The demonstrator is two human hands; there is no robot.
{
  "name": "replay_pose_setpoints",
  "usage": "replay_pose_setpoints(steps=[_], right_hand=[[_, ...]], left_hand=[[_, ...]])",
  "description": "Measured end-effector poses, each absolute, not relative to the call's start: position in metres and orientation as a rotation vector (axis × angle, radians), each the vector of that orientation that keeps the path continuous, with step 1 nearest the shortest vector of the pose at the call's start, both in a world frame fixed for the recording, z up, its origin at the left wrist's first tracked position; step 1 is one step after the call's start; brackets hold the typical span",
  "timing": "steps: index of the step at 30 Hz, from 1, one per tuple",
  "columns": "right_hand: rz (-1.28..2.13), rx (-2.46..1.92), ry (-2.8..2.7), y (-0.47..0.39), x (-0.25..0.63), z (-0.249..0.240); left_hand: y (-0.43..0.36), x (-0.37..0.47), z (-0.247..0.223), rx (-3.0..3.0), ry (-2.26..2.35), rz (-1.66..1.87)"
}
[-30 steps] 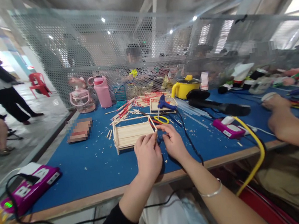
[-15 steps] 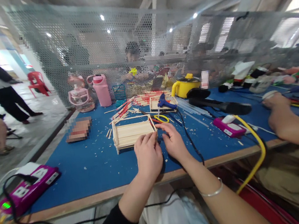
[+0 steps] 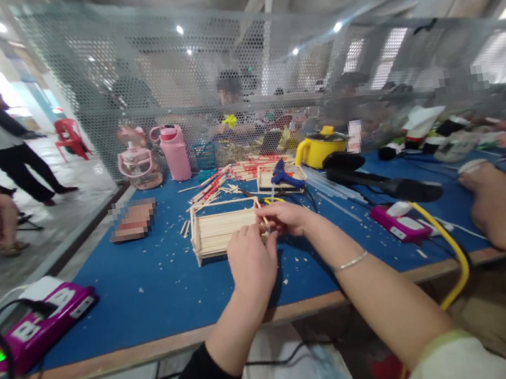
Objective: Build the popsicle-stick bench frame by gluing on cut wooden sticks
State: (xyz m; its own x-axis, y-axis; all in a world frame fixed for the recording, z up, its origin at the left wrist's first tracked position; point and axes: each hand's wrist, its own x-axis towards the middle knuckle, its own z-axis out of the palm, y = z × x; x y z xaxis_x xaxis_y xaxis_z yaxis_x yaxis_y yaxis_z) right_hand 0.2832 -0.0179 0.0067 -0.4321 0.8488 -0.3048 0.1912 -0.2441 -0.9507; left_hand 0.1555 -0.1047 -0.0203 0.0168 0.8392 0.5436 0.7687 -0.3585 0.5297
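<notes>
A small openwork frame (image 3: 221, 229) of pale wooden sticks, with a slatted middle and raised ends, stands on the blue tabletop. My left hand (image 3: 251, 256) is closed on its near right corner, fingers curled over the edge. My right hand (image 3: 290, 219) pinches at the frame's right end, its fingertips meeting those of the left. Between them the hands hide most of that end, so any small piece held there cannot be made out. Just behind lies a blue glue gun (image 3: 285, 175), resting across a second, smaller stick frame (image 3: 265, 180).
Red-tipped sticks (image 3: 250, 168) are heaped at the back, near a pink bottle (image 3: 174, 154) and a yellow pot (image 3: 320, 149). Clear glue sticks (image 3: 333, 187) lie to the right. Purple power strips (image 3: 40, 326) sit at both sides. A co-worker's arm (image 3: 498, 210) rests far right.
My right hand has moved left and inward, from beside the frame to its right end, fingers now pinched. The left hand stays at the corner. The view has shifted slightly.
</notes>
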Motion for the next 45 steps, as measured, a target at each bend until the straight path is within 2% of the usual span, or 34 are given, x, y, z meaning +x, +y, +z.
replay_pose_setpoints(steps=[6,16,45], right_hand=[[1.802,-1.097,-1.352,-0.023,0.286,-0.008],[1.793,-1.075,-1.222,-0.024,0.284,-0.009],[1.791,-1.029,-1.219,-0.020,0.286,-0.015]], left_hand=[[-0.101,0.157,-0.025,2.130,1.750,1.288],[-0.100,0.156,-0.026,2.138,1.737,1.271],[-0.098,0.157,-0.028,2.123,1.689,1.323]])
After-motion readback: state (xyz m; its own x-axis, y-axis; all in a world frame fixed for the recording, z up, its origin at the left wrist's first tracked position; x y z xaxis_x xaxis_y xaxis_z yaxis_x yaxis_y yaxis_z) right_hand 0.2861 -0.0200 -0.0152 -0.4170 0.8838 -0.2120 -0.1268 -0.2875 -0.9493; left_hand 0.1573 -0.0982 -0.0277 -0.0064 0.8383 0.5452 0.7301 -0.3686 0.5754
